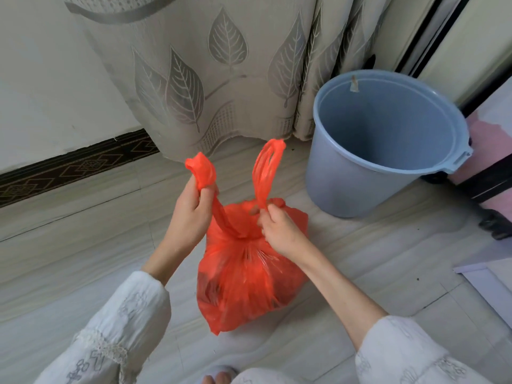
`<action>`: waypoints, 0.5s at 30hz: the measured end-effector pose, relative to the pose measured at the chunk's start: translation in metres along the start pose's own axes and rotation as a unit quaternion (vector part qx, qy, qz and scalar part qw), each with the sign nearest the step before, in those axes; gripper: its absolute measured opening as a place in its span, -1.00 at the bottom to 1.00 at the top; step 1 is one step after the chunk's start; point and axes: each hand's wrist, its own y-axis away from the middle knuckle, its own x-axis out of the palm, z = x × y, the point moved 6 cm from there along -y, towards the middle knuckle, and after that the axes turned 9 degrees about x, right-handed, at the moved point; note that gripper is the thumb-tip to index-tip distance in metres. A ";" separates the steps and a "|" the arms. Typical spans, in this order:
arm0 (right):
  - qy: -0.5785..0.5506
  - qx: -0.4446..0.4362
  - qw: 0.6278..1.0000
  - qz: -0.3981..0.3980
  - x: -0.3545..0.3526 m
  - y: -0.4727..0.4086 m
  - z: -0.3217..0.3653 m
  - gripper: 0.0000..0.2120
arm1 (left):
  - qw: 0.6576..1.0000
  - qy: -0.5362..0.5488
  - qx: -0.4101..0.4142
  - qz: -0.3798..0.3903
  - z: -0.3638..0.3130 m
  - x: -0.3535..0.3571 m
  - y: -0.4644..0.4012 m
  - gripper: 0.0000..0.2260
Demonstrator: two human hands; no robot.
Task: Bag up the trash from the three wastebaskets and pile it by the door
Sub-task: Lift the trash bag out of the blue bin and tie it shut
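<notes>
A full red plastic trash bag stands on the pale floor in the middle of the view, its neck drawn together. My left hand grips the bag's left handle loop, pulled up and to the left. My right hand pinches the base of the right handle loop, which sticks upward. The two loops cross at the neck. A light blue plastic wastebasket stands to the right of the bag, upright and with nothing visible inside.
A grey curtain with a leaf pattern hangs to the floor behind the bag. A white wall with a dark patterned skirting runs at left. Pink and black furniture sits at the right edge, behind the bucket.
</notes>
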 end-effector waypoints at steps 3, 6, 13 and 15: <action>0.077 -0.018 0.996 0.046 0.011 0.004 0.004 -0.70 | 0.998 -0.005 0.012 0.066 -0.019 -0.001 -0.014 -0.70; 0.110 -0.023 0.989 0.098 0.027 0.007 0.010 -0.79 | 0.982 0.093 -0.088 0.137 -0.023 0.012 -0.022 -0.75; -0.045 -0.022 0.989 0.138 0.035 0.010 0.015 -0.73 | 0.948 0.222 -0.182 0.138 -0.028 0.031 -0.030 -0.84; -0.087 -0.023 0.987 0.136 0.031 0.010 0.017 -0.90 | 0.943 0.224 -0.166 0.181 -0.032 0.034 -0.028 -0.83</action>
